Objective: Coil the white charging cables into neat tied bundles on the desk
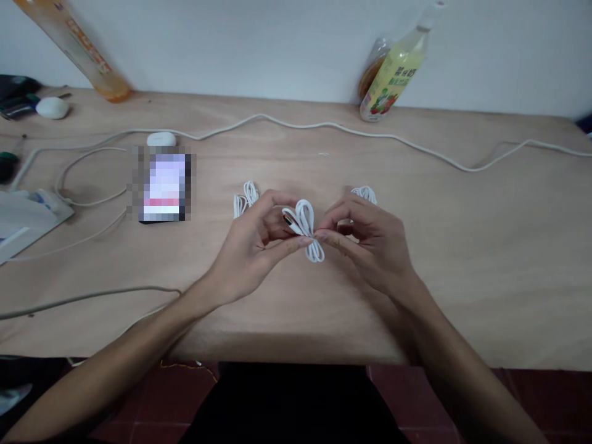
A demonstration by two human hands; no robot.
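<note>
Mid-frame, the left hand (250,250) and right hand (377,243) pinch the cable (307,226) at its thin middle, probably the best spot; it seems light and bendy.

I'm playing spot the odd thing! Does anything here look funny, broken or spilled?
Blocky squares cover the phone on the left, so its screen can't be read. The orange bottle and yellow-labelled bottle seem to lean, perhaps only from the camera's angle. No spill shows, and the held white cable looks neatly looped.
</note>
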